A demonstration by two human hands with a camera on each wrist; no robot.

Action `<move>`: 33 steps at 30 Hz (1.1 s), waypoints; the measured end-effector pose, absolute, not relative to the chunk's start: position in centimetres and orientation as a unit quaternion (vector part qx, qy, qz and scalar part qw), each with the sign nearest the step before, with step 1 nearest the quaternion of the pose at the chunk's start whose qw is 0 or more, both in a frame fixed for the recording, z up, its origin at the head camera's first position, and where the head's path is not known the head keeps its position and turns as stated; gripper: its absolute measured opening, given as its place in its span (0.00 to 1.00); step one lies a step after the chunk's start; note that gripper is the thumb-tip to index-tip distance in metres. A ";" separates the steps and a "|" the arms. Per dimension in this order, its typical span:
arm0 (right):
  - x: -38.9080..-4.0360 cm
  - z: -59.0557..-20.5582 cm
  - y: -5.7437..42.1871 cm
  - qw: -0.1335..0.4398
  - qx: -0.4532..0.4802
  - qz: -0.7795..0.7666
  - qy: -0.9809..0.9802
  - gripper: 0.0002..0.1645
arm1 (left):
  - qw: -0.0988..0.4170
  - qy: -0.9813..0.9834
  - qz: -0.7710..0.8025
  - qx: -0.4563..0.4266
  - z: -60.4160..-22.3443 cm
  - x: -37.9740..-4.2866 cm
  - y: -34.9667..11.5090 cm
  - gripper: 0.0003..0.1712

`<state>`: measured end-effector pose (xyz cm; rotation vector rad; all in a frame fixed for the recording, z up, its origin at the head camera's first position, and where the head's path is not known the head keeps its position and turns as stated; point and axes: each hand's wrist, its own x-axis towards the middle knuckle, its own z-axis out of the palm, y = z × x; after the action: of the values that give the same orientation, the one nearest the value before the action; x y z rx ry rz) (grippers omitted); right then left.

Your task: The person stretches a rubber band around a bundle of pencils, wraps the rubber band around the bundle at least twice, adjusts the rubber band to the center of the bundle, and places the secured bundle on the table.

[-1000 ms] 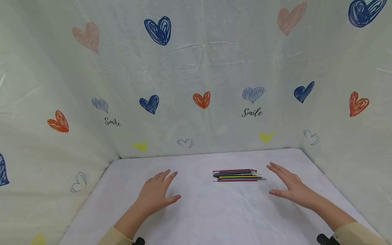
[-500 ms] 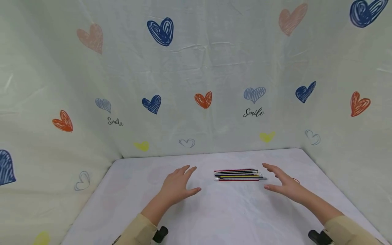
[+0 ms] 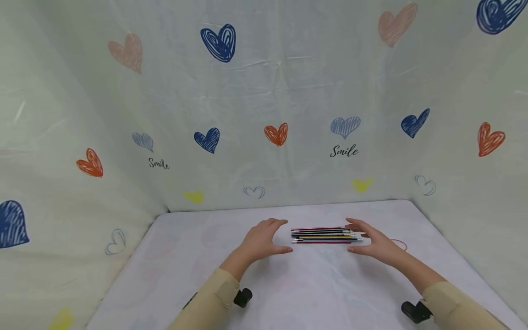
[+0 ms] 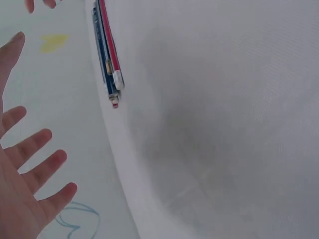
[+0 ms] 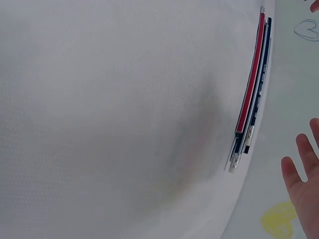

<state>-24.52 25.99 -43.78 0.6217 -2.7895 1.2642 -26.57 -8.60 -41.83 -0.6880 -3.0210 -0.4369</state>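
A bundle of several pencils (image 3: 321,235), red, black, blue and yellow, lies side by side on the white-covered table, some with eraser ends. My left hand (image 3: 264,240) hovers just off the bundle's left end, thumb and fingers spread apart. At the right end my right hand (image 3: 373,240) is held with its thumb and fingers parted around the pencil ends, and I cannot tell whether it touches them. The left wrist view shows the pencils (image 4: 107,55) beyond spread fingers; the right wrist view shows the pencils (image 5: 253,79) apart from the visible fingers.
The table (image 3: 313,288) has a white cloth. Behind it and at both sides hangs a pale curtain (image 3: 243,91) printed with hearts and "Smile". A thin reddish loop (image 3: 400,244) shows by the right wrist. Dark wrist cameras sit at both sleeves.
My left hand has moved right, up to the left end of the pencils. The right hand has moved left to their right end. The pencils lie as before.
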 end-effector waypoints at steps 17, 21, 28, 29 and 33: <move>-29.1 -45.2 26.2 -0.034 0.210 0.425 -0.880 0.47 | -0.047 -0.942 -0.229 -0.240 -42.7 -30.5 -3.3 0.47; -30.1 -45.6 26.2 -0.056 0.213 0.418 -0.881 0.47 | -0.055 -0.936 -0.261 -0.232 -43.5 -31.4 -2.2 0.50; -31.8 -45.7 25.2 -0.106 0.196 0.395 -0.891 0.50 | -0.063 -0.923 -0.295 -0.239 -44.3 -32.4 -1.2 0.54; -32.0 -45.7 25.0 -0.114 0.191 0.392 -0.893 0.50 | -0.065 -0.922 -0.295 -0.242 -44.5 -32.5 -1.0 0.53; -32.8 -46.3 24.8 -0.139 0.162 0.393 -0.894 0.50 | -0.069 -0.915 -0.312 -0.246 -45.4 -33.1 -0.4 0.52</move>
<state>-32.82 24.82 -46.33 0.5600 -3.0896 1.3583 -33.11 -0.42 -45.37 -0.8073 -3.0093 -1.0248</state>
